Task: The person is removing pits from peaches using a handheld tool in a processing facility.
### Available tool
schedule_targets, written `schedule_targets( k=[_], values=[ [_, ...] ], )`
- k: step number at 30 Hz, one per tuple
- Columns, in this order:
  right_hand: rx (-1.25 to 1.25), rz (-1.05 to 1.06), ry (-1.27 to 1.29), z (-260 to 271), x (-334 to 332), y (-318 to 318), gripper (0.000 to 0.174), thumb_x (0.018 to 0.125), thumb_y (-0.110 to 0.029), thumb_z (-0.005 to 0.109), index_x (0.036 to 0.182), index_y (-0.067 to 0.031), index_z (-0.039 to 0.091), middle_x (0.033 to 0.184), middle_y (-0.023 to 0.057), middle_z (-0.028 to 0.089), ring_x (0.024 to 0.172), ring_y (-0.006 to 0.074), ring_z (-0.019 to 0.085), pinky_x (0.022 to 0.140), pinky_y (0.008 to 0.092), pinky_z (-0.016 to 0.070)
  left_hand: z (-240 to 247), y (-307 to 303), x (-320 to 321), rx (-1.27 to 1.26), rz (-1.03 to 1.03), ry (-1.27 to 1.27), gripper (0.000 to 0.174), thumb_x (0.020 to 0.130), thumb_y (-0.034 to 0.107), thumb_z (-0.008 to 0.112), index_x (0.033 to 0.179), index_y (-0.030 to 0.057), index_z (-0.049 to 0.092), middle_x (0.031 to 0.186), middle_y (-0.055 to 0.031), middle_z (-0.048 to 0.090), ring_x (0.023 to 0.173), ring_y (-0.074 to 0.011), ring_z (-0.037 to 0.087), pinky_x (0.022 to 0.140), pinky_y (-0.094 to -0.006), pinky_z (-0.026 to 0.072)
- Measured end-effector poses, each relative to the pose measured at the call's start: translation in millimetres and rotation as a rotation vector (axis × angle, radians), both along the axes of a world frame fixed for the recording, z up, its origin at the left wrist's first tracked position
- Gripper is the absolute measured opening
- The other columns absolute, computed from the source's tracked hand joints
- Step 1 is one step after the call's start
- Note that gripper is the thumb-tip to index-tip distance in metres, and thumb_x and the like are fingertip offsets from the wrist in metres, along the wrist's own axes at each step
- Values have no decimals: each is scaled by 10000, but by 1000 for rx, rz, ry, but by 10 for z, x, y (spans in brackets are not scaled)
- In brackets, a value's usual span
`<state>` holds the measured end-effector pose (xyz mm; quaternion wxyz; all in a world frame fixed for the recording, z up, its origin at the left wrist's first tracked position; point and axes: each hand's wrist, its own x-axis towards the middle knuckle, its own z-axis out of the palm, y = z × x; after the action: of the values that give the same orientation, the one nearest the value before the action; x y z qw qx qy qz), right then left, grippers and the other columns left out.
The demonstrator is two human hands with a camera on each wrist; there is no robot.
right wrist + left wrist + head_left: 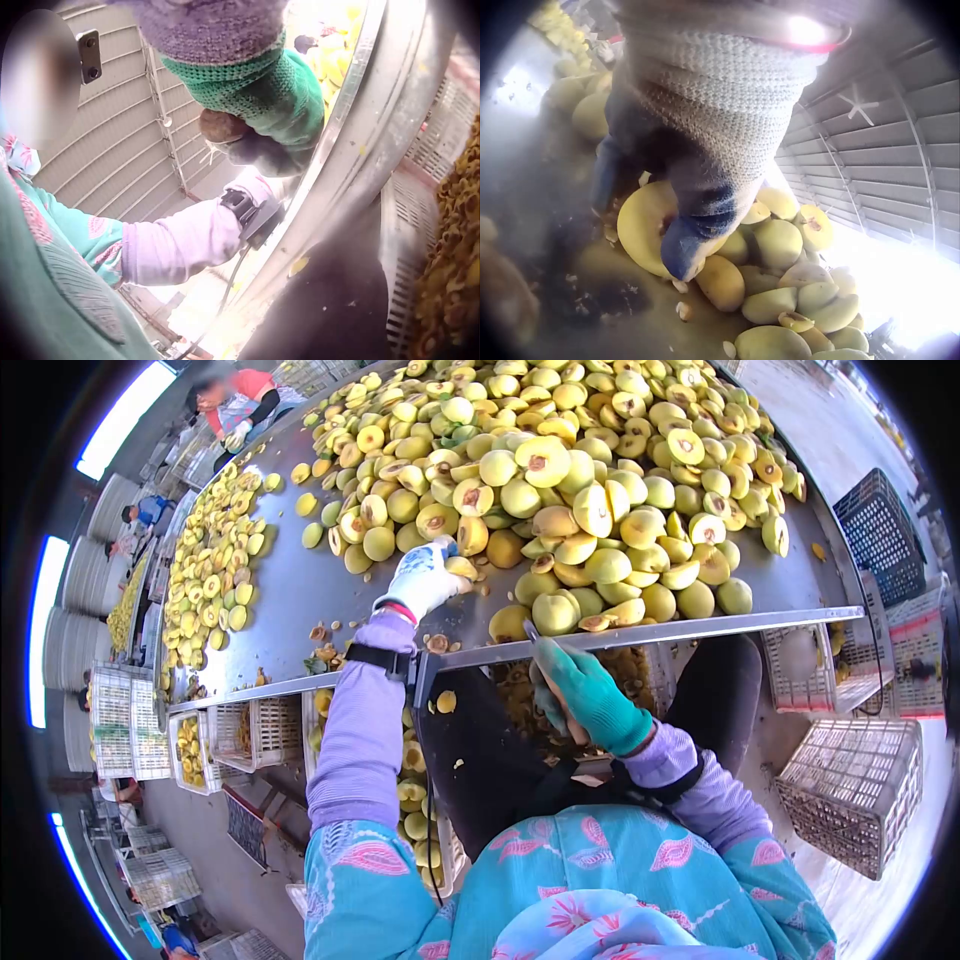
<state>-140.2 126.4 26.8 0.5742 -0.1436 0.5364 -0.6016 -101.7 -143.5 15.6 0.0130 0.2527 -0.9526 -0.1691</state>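
The step in hand looks like fetching the next fruit from the pile. The left hand (425, 575), in a white and blue glove, reaches out over the steel desk (300, 585) to the near fringe of the heap of peaches (560, 470). There it comes down on one yellow peach (462, 567). The left wrist view shows this closely: the gloved fingers (686, 247) bend over the top of that peach (641, 225), with one fingertip hooked over its side. So the hand is closed round the fruit rather than flat on it. The peach sits on the desk, touching its neighbours in the heap and not far in from the near edge.

The right hand (585, 695), in a green glove, waits just below the rail at the desk's near edge (700, 625), above the person's lap. Its fingers (259, 154) are curled tight round a brown rounded thing (223, 126) — a stone or the handle of a tool, I cannot tell which. In the head view a thin grey tip shows above the glove, too small to name.

As I judge it, the next move calls for lifting the peach free without rolling the ones beside it, then bringing it back over the near edge to the waiting right hand. Scraps and stones (325, 650) lie along that edge — a firm hold matters when the fruit passes over them.
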Motion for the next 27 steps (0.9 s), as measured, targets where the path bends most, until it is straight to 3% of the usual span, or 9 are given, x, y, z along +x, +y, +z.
schedule_targets(
  k=[3,6,7,9,10,15,20,22,27],
  values=[
    [-308,-158,923,-336,10,-247,294,931,-346,536,862,-60,516,530,101,498,422,294,499,411,402,384,161,202,317,428,118,282,434,687,204,751,1071,35,637,990,-110,664,892,-220,632,812,-301,486],
    [-277,-266,1234,-203,150,-512,293,932,-322,538,815,-57,489,495,134,503,474,341,560,419,447,386,228,668,614,817,375,589,394,743,126,718,1116,36,628,994,-87,665,829,-171,626,757,-279,506],
    [-273,-278,1270,-208,229,-545,296,934,-319,534,813,-53,490,496,139,502,472,345,555,417,444,390,232,811,690,993,483,694,408,757,114,706,1145,35,608,1015,-98,657,856,-194,633,779,-288,507],
    [-251,-306,1349,-269,361,-576,301,938,-312,528,807,-44,490,497,148,498,467,351,545,415,438,397,-97,914,876,-163,-22,720,473,780,132,692,1216,27,544,1079,-118,631,916,-233,636,802,-307,509],
    [-287,-324,1376,-285,405,-563,306,940,-304,523,802,-33,487,502,163,496,464,355,540,400,426,403,-177,966,928,-360,13,668,489,801,122,665,1241,-7,494,1129,-139,603,960,-266,628,817,-321,508],
    [-249,-380,1280,-296,571,-496,286,941,-286,523,809,-34,489,517,169,505,466,351,547,396,423,404,-395,1107,853,517,253,983,479,814,180,646,1234,6,494,1091,-139,626,953,-276,634,836,-354,504],
    [-223,-287,1247,-382,631,-508,267,948,-263,512,836,-21,498,547,188,512,494,364,545,417,439,394,-492,1125,902,571,365,1079,366,887,190,574,1195,-3,534,1044,-117,650,870,-219,647,782,-308,518],
    [-227,-211,1234,-401,624,-478,239,961,-235,490,893,-7,517,593,210,533,540,395,547,450,465,379,-312,1198,848,900,521,1191,303,935,243,539,1046,-29,615,965,-107,670,833,-171,635,759,-286,508],
    [-254,-276,1152,-579,682,-501,256,956,-227,499,836,-2,494,561,197,498,494,376,523,418,444,369,-289,1269,812,769,470,1088,281,945,229,527,994,-35,611,920,-92,667,797,-143,616,745,-276,498]
  ],
)
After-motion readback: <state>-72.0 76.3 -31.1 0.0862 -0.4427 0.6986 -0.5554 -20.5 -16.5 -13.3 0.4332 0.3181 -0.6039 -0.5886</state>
